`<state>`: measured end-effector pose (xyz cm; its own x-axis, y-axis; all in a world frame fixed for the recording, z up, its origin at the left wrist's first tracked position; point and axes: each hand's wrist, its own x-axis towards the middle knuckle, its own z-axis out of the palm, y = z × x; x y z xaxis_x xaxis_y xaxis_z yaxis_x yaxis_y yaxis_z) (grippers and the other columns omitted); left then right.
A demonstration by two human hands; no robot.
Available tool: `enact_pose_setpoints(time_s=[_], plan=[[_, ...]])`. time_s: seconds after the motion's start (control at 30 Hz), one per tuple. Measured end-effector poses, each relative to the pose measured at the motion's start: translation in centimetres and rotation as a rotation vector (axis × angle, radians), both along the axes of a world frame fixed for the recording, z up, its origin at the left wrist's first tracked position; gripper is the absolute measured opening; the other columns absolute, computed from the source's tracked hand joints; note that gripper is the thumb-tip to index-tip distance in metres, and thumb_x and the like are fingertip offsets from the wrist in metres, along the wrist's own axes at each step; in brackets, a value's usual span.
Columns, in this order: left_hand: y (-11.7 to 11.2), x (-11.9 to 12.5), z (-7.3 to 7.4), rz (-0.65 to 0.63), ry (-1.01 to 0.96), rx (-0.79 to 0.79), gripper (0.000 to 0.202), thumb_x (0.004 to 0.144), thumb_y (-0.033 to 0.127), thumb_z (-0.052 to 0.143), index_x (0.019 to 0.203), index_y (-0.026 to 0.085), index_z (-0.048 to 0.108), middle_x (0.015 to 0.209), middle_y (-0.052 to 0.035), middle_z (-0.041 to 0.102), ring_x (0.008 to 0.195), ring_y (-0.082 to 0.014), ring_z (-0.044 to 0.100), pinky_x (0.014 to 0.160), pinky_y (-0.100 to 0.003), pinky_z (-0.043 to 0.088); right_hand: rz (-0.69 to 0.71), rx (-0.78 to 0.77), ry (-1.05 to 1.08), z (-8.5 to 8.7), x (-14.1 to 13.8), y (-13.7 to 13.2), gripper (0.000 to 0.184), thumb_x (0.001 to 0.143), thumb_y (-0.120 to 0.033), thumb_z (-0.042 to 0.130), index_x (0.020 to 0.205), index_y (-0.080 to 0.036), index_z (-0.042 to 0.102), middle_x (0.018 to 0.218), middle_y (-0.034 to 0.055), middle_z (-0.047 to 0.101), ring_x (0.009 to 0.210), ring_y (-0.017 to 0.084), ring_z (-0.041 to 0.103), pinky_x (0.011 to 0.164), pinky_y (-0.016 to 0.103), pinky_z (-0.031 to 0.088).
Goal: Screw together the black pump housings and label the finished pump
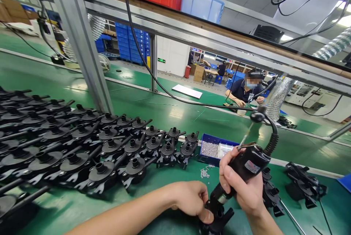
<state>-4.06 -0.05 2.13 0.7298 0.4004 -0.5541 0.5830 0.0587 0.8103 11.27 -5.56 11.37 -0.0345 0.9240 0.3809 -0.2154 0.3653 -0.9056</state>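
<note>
Black part [218, 223], tube-armed, held in left hand [192, 197]; right hand [248, 191] grips glossy driver [245, 160].

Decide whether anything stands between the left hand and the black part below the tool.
Nothing visible does: the left hand touches the black part. The black corded tool, gripped in the right hand, slants down beside the left hand without separating the two.

Glossy black plastic power screwdriver [245, 161]
</note>
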Motion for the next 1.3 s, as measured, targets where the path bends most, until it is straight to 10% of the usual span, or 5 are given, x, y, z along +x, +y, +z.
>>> enact_pose_setpoints(time_s=[0.3,0.53,1.07,1.3], plan=[[-0.5,-0.4,1.8,0.049,0.084,0.102,0.042,0.058,0.041,0.088,0.08,0.025,0.056,0.072,0.0065,0.053,0.064,-0.0153,0.046,0.058,-0.028,0.035,-0.229,0.103,-0.045,-2.3,-1.3,-0.6,0.038,0.096,-0.049,0.08,0.124,-0.033,0.059,0.098,0.0016,0.064,0.062,0.014,0.06,0.058,0.031,0.053],[-0.6,-0.2,0.7,0.005,0.02,0.125,0.038,0.06,0.044,0.083,0.083,0.026,0.059,0.074,0.0047,0.054,0.065,-0.0161,0.048,0.06,-0.027,0.04,0.154,-0.06,0.149,-1.6,0.8,-0.7,0.048,0.086,-0.066,0.065,0.115,-0.028,0.069,0.1,0.0065,0.06,0.057,0.019,0.057,0.05,0.035,0.045],[-0.6,-0.1,2.3,0.046,0.104,0.036,0.047,0.055,0.045,0.092,0.062,0.024,0.052,0.059,0.0078,0.044,0.054,-0.0124,0.036,0.047,-0.029,0.025,-0.074,0.17,0.075,-1.9,-0.7,-0.9,0.032,0.097,-0.052,0.08,0.11,-0.026,0.065,0.087,-0.0006,0.064,0.048,0.008,0.058,0.048,0.021,0.042],[-0.7,0.1,0.8,0.058,0.067,0.015,0.044,0.054,0.045,0.089,0.061,0.024,0.051,0.056,0.0075,0.042,0.054,-0.0129,0.036,0.047,-0.029,0.024,0.169,-0.042,0.285,-1.1,0.2,-1.4,0.053,0.09,-0.063,0.07,0.126,-0.024,0.074,0.104,0.0098,0.068,0.066,0.018,0.063,0.06,0.031,0.05]])
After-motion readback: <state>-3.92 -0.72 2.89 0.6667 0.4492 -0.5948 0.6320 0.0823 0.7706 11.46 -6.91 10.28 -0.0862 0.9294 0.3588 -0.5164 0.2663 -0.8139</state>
